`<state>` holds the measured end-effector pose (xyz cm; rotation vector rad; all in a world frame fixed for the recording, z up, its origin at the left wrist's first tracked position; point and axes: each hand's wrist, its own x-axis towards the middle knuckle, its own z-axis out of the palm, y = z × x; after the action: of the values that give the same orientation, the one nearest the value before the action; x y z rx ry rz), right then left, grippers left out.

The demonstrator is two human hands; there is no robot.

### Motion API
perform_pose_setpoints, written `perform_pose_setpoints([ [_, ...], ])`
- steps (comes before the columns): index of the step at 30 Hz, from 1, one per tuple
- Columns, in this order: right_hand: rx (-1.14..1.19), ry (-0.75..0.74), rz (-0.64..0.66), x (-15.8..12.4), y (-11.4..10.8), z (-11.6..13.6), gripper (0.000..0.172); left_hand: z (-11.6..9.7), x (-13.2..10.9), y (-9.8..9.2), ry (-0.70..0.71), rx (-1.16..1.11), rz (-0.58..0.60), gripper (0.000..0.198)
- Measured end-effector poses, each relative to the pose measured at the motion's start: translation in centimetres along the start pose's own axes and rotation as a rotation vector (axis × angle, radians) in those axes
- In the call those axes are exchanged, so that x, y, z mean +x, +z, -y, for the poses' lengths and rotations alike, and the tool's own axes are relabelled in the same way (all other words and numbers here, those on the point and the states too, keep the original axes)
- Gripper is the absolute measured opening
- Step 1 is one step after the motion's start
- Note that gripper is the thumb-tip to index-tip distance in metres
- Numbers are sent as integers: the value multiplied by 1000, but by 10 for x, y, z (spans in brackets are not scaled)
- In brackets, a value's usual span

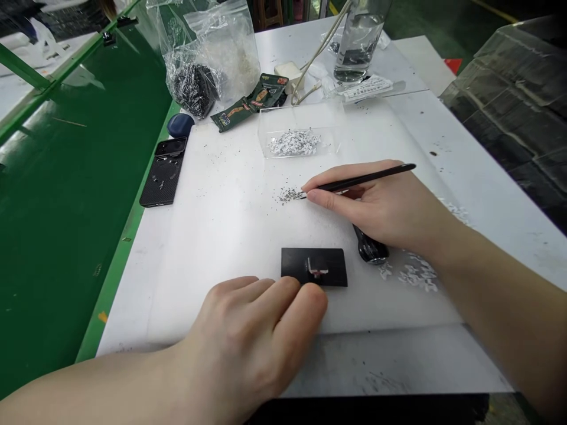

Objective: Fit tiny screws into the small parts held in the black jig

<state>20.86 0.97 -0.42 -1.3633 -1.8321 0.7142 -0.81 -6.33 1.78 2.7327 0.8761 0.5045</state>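
Note:
My right hand (381,203) pinches a thin black tool (367,177), like tweezers, whose tip touches a small heap of tiny grey parts (287,195) on the white mat (230,224). My left hand (252,336) lies near the front edge, fingers held together and curled down, their tips at the near edge of a small black plate (314,267) that carries a small metal piece. A dark oval object (371,249) sits under my right wrist.
A clear tray (301,133) with several white pieces stands behind the heap. More white pieces (416,274) lie at the right. A black phone (163,172), plastic bags (208,59), a green packet (248,103) and a water bottle (358,41) stand at the back. A green conveyor (66,195) runs along the left.

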Motion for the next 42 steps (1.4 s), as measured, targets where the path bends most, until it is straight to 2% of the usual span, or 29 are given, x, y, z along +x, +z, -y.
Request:
perform_pose_setpoints([
  [3, 7, 12, 13, 0, 0, 1, 15, 3, -1, -10, 60, -126, -16, 16],
  [7, 19, 12, 16, 1, 1, 2, 15, 8, 6, -21, 12, -102, -143, 28],
  [14, 12, 14, -13, 1, 0, 1, 12, 16, 22, -4, -123, -343, -385, 29],
  [17, 11, 47, -7, 1, 0, 0, 11, 18, 23, -1, -85, -424, -449, 28],
  [21, 15, 107, -31, -1, 1, 2, 9, 20, 25, -1, 64, -368, -408, 21],
  [24, 8, 129, -19, -2, 1, 2, 9, 22, 24, 4, 38, -383, -418, 18],
  [30, 9, 102, -24, -2, 0, 3, 9, 24, 19, 12, -5, -528, -300, 17],
  [35, -28, 100, -20, -3, 0, 2, 9, 25, 19, 11, -84, -537, -261, 16],
  [42, -63, 92, -15, -3, 1, 2, 8, 26, 20, 9, 5, -484, -281, 17],
])
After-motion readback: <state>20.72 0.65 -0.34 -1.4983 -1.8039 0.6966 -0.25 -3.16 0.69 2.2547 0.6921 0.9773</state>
